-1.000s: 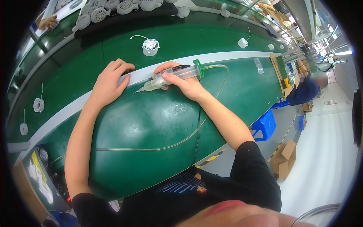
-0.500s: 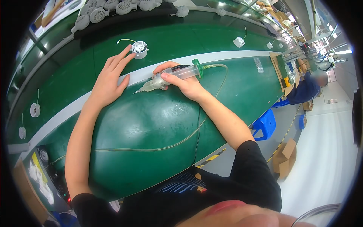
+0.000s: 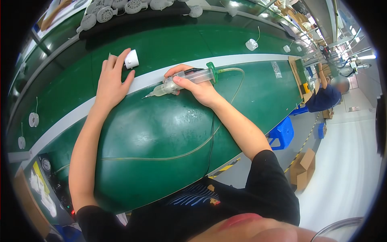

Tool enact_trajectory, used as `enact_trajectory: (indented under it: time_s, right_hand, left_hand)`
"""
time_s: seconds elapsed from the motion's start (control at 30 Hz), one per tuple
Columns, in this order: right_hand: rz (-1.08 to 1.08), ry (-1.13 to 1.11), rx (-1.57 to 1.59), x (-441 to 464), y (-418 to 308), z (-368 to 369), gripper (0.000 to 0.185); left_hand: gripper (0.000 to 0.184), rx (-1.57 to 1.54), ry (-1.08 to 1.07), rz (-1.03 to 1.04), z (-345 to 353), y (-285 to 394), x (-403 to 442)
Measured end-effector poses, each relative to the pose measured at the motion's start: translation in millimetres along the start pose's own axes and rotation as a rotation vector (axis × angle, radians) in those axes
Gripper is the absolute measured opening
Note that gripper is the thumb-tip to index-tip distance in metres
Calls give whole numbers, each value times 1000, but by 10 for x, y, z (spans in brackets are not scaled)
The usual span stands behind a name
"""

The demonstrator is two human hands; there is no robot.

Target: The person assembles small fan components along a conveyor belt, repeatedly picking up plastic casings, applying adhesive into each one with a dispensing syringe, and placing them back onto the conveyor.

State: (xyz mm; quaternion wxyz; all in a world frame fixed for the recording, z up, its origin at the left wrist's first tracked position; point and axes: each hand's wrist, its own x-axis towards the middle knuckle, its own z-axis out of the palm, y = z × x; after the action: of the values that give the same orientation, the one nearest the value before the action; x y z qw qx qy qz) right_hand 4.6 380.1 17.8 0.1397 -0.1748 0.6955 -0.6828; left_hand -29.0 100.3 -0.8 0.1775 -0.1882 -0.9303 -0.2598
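A small white round fan (image 3: 132,59) is tipped on its side at the fingertips of my left hand (image 3: 113,84). My left fingers are closed on its far side, partly hidden behind it, over the green belt. A clear dispensing syringe (image 3: 200,76) with a green cap lies in my right hand (image 3: 193,86), fingers wrapped round the barrel. Its thin needle tip points left, above the green table. From the cap, a clear tube (image 3: 242,76) curves down and runs across the table.
More white fans with wires sit on the belt, one at right (image 3: 251,44) and one at left (image 3: 34,119). Grey-white round housings (image 3: 105,15) are piled on a black shelf at the back. A dispenser box with a gauge (image 3: 46,164) stands left; a co-worker (image 3: 328,94) sits far right.
My left hand has taken hold of the fan, tipped it on its side and brought it a little left. The other fans on the belt have shifted slightly left. My right hand stays put.
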Motion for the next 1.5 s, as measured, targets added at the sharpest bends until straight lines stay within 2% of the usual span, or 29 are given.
enact_trajectory:
  time_s: [0.17,0.3,0.43,0.53,0.57,0.67,0.83,0.93,1.5]
  right_hand:
    - [-6,-5,13,0,19,-16,30]
    - [-12,-8,32,7,23,-17,32]
    - [11,-20,54,1,41,-43,33]
    - [-40,-24,117,19,92,-57,34]
    - [-39,-23,117,14,98,-71,34]
    - [-58,-30,168,6,106,-88,35]
    - [-96,23,168,-13,87,-53,38]
    - [-151,72,156,18,104,-27,41]
    - [-145,16,271,7,83,-58,54]
  left_hand:
    - [58,-29,41,-89,10,-76,14]
    - [56,-207,2,-148,-28,-90,46]
    - [55,-370,116,-48,-46,-44,26]
    - [56,-466,8,77,-126,19,5]
    - [56,-467,6,78,-137,44,6]
    - [58,-476,-184,134,-177,93,-1]
    - [60,-538,-195,144,-118,102,-31]
    - [62,-584,-192,69,-107,76,-20]
    - [59,-512,-215,120,-131,88,-24]
